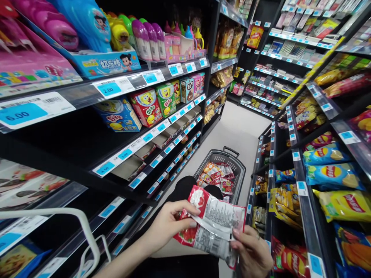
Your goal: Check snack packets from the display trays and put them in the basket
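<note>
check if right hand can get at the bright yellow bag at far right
Probably yes, once the right hand releases the packet; only a low price rail seems to stand before the bright yellow bag.

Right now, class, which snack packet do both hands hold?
The red and silver packet, seam up, between left hand and right hand; others lie in the basket or on shelves.

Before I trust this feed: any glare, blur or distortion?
Head view: glints on the shiny red-and-silver plastic packet; deep shadow inside the black left shelf bay; wide-angle stretch on the big white-and-blue price tag reading 6.00; distant black shelving looks soft.
</note>
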Demonstrator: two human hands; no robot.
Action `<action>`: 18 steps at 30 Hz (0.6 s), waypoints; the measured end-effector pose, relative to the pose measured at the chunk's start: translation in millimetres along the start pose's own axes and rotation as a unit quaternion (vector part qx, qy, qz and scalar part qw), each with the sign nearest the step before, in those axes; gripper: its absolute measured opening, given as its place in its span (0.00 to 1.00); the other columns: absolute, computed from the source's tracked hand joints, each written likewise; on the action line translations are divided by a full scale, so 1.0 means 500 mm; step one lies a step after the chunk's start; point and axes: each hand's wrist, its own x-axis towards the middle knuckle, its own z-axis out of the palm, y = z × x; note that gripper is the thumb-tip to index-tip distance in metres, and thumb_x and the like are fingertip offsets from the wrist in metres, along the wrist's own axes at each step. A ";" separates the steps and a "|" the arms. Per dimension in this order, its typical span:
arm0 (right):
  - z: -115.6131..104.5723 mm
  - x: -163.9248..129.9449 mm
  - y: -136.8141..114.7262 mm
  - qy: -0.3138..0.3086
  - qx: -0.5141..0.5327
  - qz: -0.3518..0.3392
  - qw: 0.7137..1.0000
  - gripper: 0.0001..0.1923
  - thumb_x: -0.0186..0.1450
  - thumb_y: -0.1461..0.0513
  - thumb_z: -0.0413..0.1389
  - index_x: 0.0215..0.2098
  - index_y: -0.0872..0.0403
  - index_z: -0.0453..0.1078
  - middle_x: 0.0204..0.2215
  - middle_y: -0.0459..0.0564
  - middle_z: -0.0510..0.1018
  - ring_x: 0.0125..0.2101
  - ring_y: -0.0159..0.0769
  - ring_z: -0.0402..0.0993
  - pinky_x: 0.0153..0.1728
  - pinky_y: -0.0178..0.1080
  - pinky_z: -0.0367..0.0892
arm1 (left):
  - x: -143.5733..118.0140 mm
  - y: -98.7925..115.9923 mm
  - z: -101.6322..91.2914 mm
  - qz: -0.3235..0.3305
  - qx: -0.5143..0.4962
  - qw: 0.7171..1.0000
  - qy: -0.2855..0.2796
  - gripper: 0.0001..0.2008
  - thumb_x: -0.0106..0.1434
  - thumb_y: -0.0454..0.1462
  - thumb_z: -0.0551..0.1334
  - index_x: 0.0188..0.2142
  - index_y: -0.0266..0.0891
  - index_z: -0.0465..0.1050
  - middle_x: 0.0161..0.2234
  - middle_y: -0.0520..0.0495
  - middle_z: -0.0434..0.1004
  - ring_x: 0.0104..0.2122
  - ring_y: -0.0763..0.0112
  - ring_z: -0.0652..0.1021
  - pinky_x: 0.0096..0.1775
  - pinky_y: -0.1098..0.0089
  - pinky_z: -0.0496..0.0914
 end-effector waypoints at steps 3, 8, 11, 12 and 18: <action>0.001 0.011 -0.012 -0.001 -0.035 0.003 0.999 0.02 0.61 0.62 0.62 0.33 0.50 0.78 0.25 0.46 0.80 0.24 0.33 0.78 0.21 0.30 0.68 | 0.002 0.011 0.010 0.017 0.033 0.999 0.011 0.01 0.48 0.33 0.69 0.22 0.38 0.80 0.22 0.49 0.81 0.24 0.69 0.77 0.30 0.73 0.69; 0.022 0.008 -0.035 0.022 -0.093 0.152 0.984 0.17 0.65 0.54 0.57 0.22 0.52 0.67 0.21 0.44 0.73 0.20 0.28 0.68 0.22 0.30 0.62 | -0.005 0.027 0.026 0.040 0.083 0.994 0.052 0.07 0.52 0.35 0.67 0.20 0.37 0.77 0.21 0.50 0.79 0.23 0.71 0.75 0.28 0.73 0.66; 0.029 0.004 -0.041 0.036 -0.062 0.223 0.972 0.18 0.65 0.52 0.57 0.21 0.52 0.65 0.21 0.42 0.70 0.21 0.28 0.66 0.24 0.30 0.61 | -0.004 0.029 0.028 0.006 0.057 0.997 0.056 0.08 0.53 0.37 0.66 0.20 0.36 0.75 0.20 0.51 0.77 0.23 0.72 0.73 0.28 0.74 0.66; 0.029 0.004 -0.040 0.033 -0.051 0.233 0.971 0.18 0.64 0.52 0.57 0.22 0.52 0.65 0.21 0.42 0.69 0.22 0.28 0.66 0.25 0.30 0.61 | -0.002 0.027 0.028 -0.005 0.042 0.998 0.052 0.08 0.52 0.37 0.67 0.20 0.36 0.75 0.21 0.51 0.77 0.24 0.72 0.73 0.29 0.74 0.66; 0.007 0.012 -0.023 0.021 0.024 0.269 0.963 0.13 0.57 0.51 0.65 0.28 0.51 0.74 0.21 0.42 0.74 0.21 0.30 0.67 0.23 0.30 0.62 | 0.014 0.007 0.023 -0.068 -0.136 0.988 -0.010 0.11 0.48 0.37 0.72 0.25 0.37 0.71 0.21 0.55 0.75 0.21 0.76 0.72 0.27 0.76 0.65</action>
